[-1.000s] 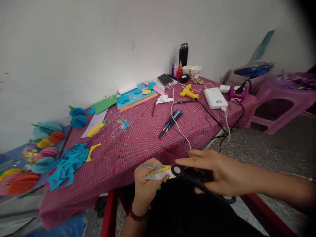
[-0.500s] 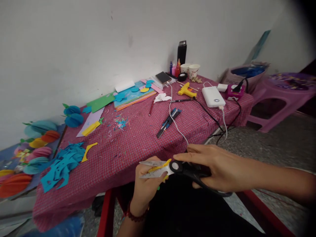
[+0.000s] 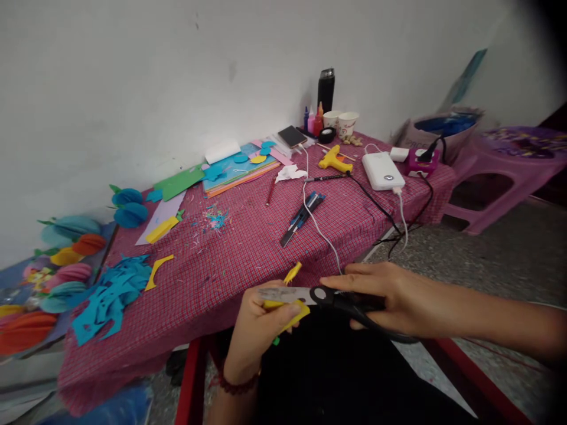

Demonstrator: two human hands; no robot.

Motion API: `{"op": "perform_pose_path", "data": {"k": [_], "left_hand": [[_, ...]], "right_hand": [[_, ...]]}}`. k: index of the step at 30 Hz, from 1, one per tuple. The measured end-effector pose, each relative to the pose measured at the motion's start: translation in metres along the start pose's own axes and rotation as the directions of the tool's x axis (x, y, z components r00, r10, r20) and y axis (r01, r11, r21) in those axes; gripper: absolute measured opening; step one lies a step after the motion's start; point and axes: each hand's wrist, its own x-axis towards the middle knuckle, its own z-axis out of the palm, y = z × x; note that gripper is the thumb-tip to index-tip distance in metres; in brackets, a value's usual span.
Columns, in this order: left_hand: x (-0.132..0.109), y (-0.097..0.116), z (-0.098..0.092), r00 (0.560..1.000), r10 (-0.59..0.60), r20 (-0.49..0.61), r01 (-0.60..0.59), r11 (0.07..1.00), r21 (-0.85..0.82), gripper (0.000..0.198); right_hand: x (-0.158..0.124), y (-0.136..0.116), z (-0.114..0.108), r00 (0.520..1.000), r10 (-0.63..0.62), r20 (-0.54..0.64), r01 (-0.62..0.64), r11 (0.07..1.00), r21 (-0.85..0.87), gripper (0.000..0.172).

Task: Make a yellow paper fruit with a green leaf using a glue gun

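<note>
My left hand (image 3: 259, 324) is closed on a piece of yellow paper (image 3: 297, 316), pinched under the thumb. A bit of green shows below that hand. My right hand (image 3: 381, 295) grips black-handled scissors (image 3: 328, 296) near their pivot. The blades lie together across the upper side of the yellow paper, beside my left fingers. A small yellow paper scrap (image 3: 292, 273) sticks up just above the blades; whether it is still joined to the sheet I cannot tell. Both hands are in front of the table's near edge, over my lap.
On the checked tablecloth (image 3: 248, 248) lie blue paper scraps (image 3: 113, 295), a curved yellow strip (image 3: 157, 271), a utility knife (image 3: 303, 218), a yellow glue gun (image 3: 335, 160) and a white power bank (image 3: 383, 171). Paper fruit shapes (image 3: 73, 230) sit left. Cables cross the right side.
The scissor blades, apart half a second ago, have come together on the yellow paper. A yellow scrap now stands above them. My left hand has turned slightly, showing more of the paper.
</note>
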Motion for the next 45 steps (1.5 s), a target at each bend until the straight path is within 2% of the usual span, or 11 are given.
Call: {"op": "perform_pose_path", "data": {"k": [3,6,10,15,18,21,27,29,35,39,45], "left_hand": [[-0.001,0.005,-0.008,0.995,-0.07,-0.078,0.066,0.996,-0.052,0.025],[-0.004,0.007,-0.013,0.995,-0.022,-0.096,0.022,1.0,-0.002,0.02],[-0.009,0.009,-0.013,0.992,0.009,-0.122,-0.009,1.0,0.0,0.014],[-0.012,0.011,-0.013,0.987,0.12,-0.11,-0.116,0.992,0.042,0.003],[-0.011,0.01,-0.014,0.981,0.166,-0.103,-0.157,0.984,0.084,0.016],[-0.008,0.008,-0.011,0.987,0.144,-0.071,-0.138,0.986,0.089,0.024],[-0.006,0.007,-0.001,0.994,0.096,-0.055,-0.092,0.992,0.082,0.008],[-0.006,0.007,0.001,0.994,0.097,-0.043,-0.091,0.989,0.116,0.011],[-0.006,0.005,0.003,0.969,0.248,-0.001,-0.239,0.936,0.259,0.023],[-0.004,0.0,0.0,0.952,0.301,-0.055,-0.287,0.942,0.176,0.011],[0.0,-0.006,-0.003,0.957,0.286,-0.053,-0.281,0.956,0.079,0.007]], "right_hand": [[0.001,0.004,-0.001,0.998,0.044,-0.041,-0.043,0.998,0.035,0.057],[0.002,0.01,-0.004,0.99,0.108,-0.092,-0.103,0.993,0.063,0.065],[0.001,0.015,-0.007,0.988,0.143,-0.06,-0.143,0.99,0.015,0.069],[-0.003,0.007,-0.008,0.993,0.117,-0.032,-0.12,0.986,-0.112,0.069],[-0.001,0.002,-0.009,0.996,0.081,-0.033,-0.084,0.988,-0.133,0.068],[0.002,-0.001,-0.009,0.997,0.064,-0.039,-0.069,0.988,-0.136,0.068],[0.007,-0.003,-0.008,0.999,0.041,-0.029,-0.044,0.991,-0.124,0.067],[0.006,-0.003,-0.007,0.999,0.053,-0.015,-0.054,0.991,-0.123,0.067],[0.003,-0.001,-0.005,0.998,0.067,0.005,-0.066,0.988,-0.143,0.07],[0.002,-0.002,-0.007,0.998,0.065,-0.009,-0.066,0.986,-0.156,0.069],[0.002,-0.005,-0.009,0.997,0.071,0.004,-0.07,0.987,-0.145,0.066]]}}
